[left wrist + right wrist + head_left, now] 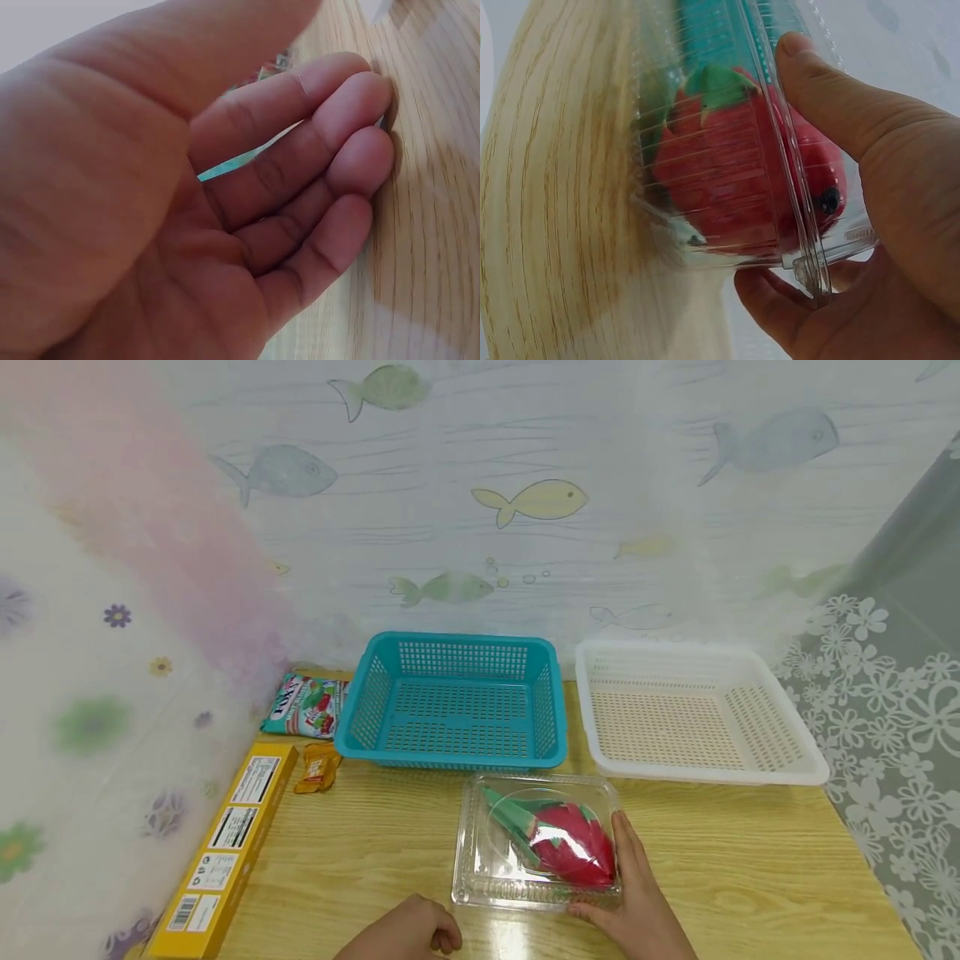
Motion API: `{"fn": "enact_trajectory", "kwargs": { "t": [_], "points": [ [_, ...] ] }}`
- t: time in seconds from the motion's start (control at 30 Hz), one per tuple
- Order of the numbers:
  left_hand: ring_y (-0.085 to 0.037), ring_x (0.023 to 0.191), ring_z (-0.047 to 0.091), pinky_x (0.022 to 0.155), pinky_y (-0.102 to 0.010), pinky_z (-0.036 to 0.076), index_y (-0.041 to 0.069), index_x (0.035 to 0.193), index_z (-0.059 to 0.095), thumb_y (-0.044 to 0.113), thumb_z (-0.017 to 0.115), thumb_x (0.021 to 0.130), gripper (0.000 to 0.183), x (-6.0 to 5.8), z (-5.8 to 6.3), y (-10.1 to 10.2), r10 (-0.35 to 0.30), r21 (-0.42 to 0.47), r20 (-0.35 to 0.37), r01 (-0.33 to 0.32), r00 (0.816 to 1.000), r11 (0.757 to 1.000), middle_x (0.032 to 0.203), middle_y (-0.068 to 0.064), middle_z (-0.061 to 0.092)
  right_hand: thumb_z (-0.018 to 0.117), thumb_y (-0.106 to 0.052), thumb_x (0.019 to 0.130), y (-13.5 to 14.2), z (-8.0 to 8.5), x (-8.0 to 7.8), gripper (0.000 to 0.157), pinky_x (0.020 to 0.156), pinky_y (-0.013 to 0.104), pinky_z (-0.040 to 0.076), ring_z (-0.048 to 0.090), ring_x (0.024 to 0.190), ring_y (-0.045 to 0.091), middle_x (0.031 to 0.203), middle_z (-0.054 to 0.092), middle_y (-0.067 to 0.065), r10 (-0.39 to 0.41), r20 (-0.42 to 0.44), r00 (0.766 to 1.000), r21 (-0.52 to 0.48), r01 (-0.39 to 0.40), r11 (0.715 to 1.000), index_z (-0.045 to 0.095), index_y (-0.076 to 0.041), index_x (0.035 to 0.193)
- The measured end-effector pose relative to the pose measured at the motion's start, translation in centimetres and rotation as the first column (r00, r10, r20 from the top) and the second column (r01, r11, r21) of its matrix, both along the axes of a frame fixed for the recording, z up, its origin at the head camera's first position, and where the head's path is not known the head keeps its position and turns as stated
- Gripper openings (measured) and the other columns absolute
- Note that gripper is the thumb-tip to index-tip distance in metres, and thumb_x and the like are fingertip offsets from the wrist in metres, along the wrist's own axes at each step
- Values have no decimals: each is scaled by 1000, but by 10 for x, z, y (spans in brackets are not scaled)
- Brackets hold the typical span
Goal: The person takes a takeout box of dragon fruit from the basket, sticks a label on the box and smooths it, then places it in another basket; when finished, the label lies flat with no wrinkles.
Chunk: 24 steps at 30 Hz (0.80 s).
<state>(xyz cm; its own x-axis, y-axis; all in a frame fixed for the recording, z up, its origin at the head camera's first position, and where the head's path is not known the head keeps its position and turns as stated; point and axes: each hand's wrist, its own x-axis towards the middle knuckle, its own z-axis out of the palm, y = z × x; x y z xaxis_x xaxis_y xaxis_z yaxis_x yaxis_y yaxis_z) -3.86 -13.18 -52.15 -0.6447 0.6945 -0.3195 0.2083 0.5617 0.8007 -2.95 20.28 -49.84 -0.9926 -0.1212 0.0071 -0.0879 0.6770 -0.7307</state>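
Observation:
A clear plastic clamshell box (467,860) with its lid down lies on the wooden table, in front of the baskets. Through the lid I see a red fruit-shaped thing (573,843) with green leaf-like tips, and a long green piece (510,814) beside it. My right hand (633,893) grips the box at its near right corner; in the right wrist view the thumb lies along its edge and the fingers curl beneath. To the left of the box, my left hand (408,928) rests on the table, fingers loosely curled, holding nothing.
Behind the box stand a teal basket (450,761) and, to its right, a white basket (712,773). At the left are a long yellow box (225,852), a small orange packet (318,767) and a candy bag (303,706). A fish-patterned curtain hangs behind.

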Motion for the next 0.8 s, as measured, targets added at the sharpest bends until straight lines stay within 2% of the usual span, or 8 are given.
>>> {"fn": "enact_trajectory", "kwargs": {
  "t": [0.2,0.4,0.53,0.8],
  "points": [
    [10,74,57,68,-14,51,7,94,79,18,79,89,12,1,-1,4,-35,-37,-79,32,996,999,85,6,75,90,-49,72,0,0,0,136,101,74,41,24,145,60,167,11,27,0,11,1000,8,0,1000,0,-9,165],
    [9,71,56,65,-13,49,8,89,79,14,78,89,6,3,-2,6,-29,-8,-55,29,998,1000,81,5,74,91,-48,71,0,-1,0,136,101,74,42,25,145,59,166,13,28,-2,0,1000,18,2,1000,2,-8,165],
    [11,68,56,64,-12,48,11,84,79,13,78,88,5,3,-4,7,-45,9,-92,47,995,999,77,6,74,91,-49,71,-1,-1,0,135,101,74,42,26,145,59,166,14,29,-3,-17,1000,22,4,1000,4,-6,165],
    [11,66,54,64,-11,48,9,84,77,14,78,88,6,3,-4,11,-36,-16,-83,34,996,999,74,8,72,91,-48,71,-2,-1,0,134,100,72,43,27,145,58,166,15,27,-12,-14,1000,21,12,1000,5,-8,165]
  ]
}}
